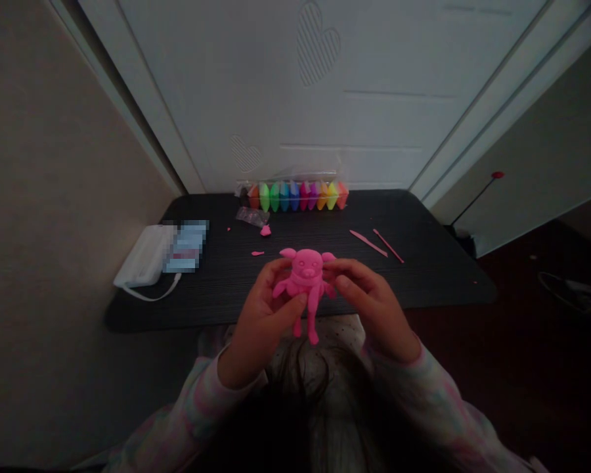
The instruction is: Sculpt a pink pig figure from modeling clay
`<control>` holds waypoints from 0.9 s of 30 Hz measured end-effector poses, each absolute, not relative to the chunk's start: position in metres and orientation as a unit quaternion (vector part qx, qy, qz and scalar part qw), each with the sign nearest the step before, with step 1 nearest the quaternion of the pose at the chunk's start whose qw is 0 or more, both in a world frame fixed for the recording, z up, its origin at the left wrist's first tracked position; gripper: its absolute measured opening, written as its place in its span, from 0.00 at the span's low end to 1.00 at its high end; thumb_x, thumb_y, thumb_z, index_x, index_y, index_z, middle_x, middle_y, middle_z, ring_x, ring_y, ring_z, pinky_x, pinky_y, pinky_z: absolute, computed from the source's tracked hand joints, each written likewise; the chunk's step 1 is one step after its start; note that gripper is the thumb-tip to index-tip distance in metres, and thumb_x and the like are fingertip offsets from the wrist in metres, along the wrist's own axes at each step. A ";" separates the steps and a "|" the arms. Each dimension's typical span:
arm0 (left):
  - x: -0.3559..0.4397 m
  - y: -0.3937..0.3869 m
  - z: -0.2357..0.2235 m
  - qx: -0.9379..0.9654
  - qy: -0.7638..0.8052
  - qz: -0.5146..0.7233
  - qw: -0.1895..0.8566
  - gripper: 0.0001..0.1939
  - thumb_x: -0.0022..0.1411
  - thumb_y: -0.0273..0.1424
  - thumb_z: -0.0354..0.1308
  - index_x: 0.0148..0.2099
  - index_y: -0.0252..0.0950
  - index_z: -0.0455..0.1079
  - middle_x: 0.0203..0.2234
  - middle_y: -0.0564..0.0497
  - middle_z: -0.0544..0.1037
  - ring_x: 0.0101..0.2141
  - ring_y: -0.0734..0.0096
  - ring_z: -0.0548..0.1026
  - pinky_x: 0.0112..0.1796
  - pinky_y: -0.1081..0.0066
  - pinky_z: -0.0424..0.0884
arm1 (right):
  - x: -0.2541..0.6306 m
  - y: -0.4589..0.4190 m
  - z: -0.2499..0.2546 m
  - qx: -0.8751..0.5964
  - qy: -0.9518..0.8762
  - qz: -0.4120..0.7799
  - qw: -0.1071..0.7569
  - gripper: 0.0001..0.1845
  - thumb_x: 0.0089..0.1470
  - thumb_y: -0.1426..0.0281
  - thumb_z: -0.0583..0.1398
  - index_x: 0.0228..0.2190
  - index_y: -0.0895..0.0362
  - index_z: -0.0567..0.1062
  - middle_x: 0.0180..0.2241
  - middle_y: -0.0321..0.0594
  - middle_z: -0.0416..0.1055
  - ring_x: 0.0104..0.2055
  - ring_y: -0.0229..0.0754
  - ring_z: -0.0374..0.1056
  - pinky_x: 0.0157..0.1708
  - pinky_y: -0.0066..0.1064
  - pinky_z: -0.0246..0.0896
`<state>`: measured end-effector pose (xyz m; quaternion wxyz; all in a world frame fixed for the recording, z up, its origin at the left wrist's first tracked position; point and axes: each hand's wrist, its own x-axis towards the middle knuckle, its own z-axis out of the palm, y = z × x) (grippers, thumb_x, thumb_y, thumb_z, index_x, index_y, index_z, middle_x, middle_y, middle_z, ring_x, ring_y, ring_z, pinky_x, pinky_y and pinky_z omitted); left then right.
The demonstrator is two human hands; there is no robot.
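A pink clay figure (pixel 306 279) with ears, a snout, arms and long legs is held up in front of me, above the near edge of the black table (pixel 423 276). My left hand (pixel 263 315) grips its left side, thumb pressed against the body. My right hand (pixel 369 302) pinches its right side near the arm. Both hands are closed on the figure.
A row of coloured clay packs (pixel 295 195) lies at the table's back edge, with a clear wrapper (pixel 251 215) and small pink clay bits (pixel 265 230) in front. Two pink modelling tools (pixel 378 244) lie to the right. A white pouch (pixel 145 263) sits at left.
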<state>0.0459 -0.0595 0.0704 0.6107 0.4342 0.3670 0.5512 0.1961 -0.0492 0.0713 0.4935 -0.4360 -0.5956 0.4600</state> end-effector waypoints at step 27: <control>0.031 -0.013 0.003 0.446 0.521 0.550 0.476 0.17 0.50 0.31 0.54 0.44 0.36 0.60 0.37 0.49 0.68 0.38 0.69 0.68 0.40 0.66 0.64 | 0.201 0.016 0.012 -0.437 -0.625 0.418 0.493 0.22 0.43 0.66 0.60 0.42 0.54 0.66 0.43 0.40 0.66 0.41 0.40 0.64 0.41 0.34 0.59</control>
